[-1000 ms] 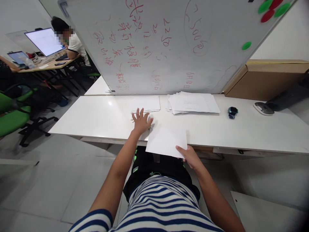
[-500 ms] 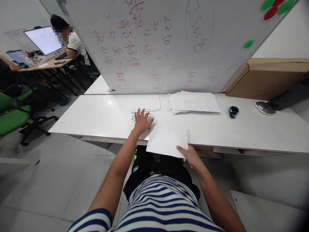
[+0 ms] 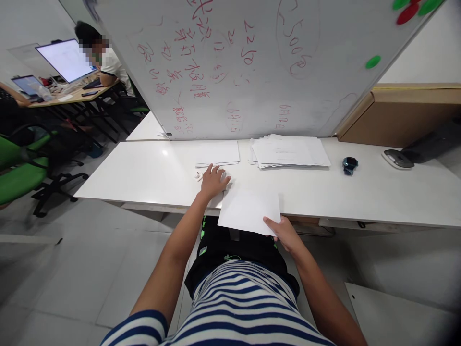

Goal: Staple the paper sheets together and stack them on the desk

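My right hand (image 3: pixel 283 232) grips the near right corner of a white sheet of paper (image 3: pixel 248 209), thumb on top. The sheet sticks out over the front edge of the white desk (image 3: pixel 144 178). Past the sheet's far left corner, my left hand (image 3: pixel 215 181) rests palm down, its fingers apart and bent. Something whitish shows in part beneath it, but the hand hides its kind. Beside its fingers lies a small curved white item (image 3: pixel 198 176). A thin stack of paper (image 3: pixel 218 153) is just beyond, and a thicker, uneven paper stack (image 3: pixel 291 152) lies to its right.
A whiteboard (image 3: pixel 252 72) with red writing stands along the desk's back. To the right are a dark watch (image 3: pixel 349 165), a computer mouse (image 3: pixel 398 159) and a cardboard box (image 3: pixel 399 117). A green chair (image 3: pixel 23 175) and a seated person (image 3: pixel 110 65) are at left.
The fingers of my left hand have bent more and drawn slightly back and right. My right hand and the sheet have stayed in place.
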`<state>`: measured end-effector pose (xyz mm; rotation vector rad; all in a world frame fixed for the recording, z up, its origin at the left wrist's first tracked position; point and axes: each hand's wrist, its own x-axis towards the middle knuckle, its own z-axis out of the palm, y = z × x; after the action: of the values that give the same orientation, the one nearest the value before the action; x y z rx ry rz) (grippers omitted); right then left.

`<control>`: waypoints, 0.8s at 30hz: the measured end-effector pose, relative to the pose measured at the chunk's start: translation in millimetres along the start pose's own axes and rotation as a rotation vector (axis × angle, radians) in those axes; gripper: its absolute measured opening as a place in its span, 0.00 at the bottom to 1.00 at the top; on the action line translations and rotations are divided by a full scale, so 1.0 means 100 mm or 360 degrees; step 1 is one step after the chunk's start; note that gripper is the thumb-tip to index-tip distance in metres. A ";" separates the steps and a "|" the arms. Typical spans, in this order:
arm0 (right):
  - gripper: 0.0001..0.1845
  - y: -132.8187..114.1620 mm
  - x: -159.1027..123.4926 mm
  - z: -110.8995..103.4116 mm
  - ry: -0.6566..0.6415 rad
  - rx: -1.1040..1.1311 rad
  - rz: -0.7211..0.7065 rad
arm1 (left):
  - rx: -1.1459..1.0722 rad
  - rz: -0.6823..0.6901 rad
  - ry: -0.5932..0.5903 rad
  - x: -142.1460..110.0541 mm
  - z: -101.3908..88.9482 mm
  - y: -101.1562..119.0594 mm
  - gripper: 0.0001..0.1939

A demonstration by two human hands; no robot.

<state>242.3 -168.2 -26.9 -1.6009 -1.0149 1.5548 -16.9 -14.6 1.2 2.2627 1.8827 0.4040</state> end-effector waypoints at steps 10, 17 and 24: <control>0.16 0.00 0.01 -0.01 -0.0006 -0.0042 0.0010 | 0.0148 -0.0030 -0.0125 0.00 -0.03 0.03 0.28; 0.17 0.00 0.00 -0.01 0.0019 -0.0048 0.0042 | 0.0141 -0.0054 -0.0148 0.00 -0.04 0.05 0.27; 0.19 -0.01 0.01 -0.04 -0.0025 -0.0049 0.0093 | 0.0223 0.0022 -0.0280 0.03 -0.03 0.09 0.20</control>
<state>246.4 -166.8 -26.7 -1.6551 -1.0132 1.6002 -9.3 -13.0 7.1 2.3135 1.8599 0.0728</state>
